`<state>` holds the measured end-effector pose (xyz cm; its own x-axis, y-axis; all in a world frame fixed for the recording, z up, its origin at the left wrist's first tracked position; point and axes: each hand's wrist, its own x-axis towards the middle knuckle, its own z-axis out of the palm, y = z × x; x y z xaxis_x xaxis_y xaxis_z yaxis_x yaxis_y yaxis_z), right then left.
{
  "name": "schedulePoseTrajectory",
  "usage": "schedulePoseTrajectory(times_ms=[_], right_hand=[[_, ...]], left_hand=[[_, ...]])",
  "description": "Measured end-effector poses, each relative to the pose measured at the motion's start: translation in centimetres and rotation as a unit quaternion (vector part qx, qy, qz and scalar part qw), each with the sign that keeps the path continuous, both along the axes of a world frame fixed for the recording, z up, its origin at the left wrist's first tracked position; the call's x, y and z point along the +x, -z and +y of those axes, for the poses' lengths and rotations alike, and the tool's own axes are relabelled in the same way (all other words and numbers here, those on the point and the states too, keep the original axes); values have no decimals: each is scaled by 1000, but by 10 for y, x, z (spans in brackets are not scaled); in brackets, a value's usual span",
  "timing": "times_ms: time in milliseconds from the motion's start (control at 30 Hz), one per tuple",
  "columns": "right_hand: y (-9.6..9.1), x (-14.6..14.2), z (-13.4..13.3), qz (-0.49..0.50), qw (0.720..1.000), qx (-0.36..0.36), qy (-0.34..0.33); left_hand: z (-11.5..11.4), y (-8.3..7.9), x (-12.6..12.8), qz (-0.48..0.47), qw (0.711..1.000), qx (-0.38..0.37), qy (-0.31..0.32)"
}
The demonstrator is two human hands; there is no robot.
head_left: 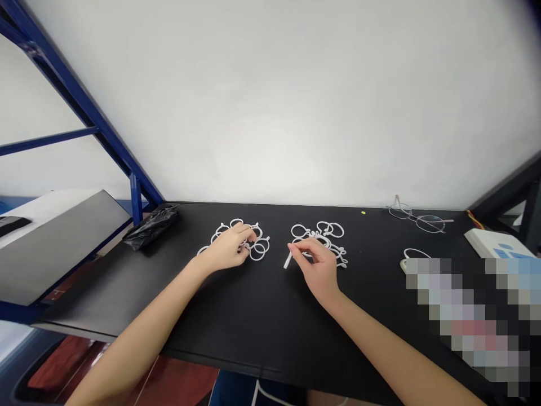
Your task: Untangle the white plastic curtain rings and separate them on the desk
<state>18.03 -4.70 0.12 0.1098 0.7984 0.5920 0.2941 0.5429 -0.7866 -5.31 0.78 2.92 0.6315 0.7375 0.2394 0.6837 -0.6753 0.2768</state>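
Observation:
My left hand (230, 247) rests over a loose heap of thin white plastic rings (260, 248) with small knobs on their rims. Its fingers curve down among them, with the thumb apart from the fingertips. My right hand (318, 265) pinches a short, narrow white plastic piece (288, 260) between thumb and fingers, slanting down toward the table. Whether this is a rod or a ring seen edge-on, I cannot tell. Behind and under the right hand lies a second heap of white rings (336, 230), partly hidden by it.
The black tabletop (253, 316) meets a pale wall. A crumpled black plastic bag (152, 225) lies at the left, beside a blue metal frame (114, 146). Eyeglasses (430, 223), a white box (499, 242) and a blurred-out object (469, 327) are on the right.

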Motion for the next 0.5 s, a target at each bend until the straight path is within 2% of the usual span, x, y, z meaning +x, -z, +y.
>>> schedulePoseTrajectory(times_ms=[200,500], right_hand=[[0,-1,0,-7,1000,3,6],[3,-2,1,-7,1000,-7,-8]], left_hand=[[2,1,-5,48,998,-27,1],[8,2,-10,56,998,-26,11]])
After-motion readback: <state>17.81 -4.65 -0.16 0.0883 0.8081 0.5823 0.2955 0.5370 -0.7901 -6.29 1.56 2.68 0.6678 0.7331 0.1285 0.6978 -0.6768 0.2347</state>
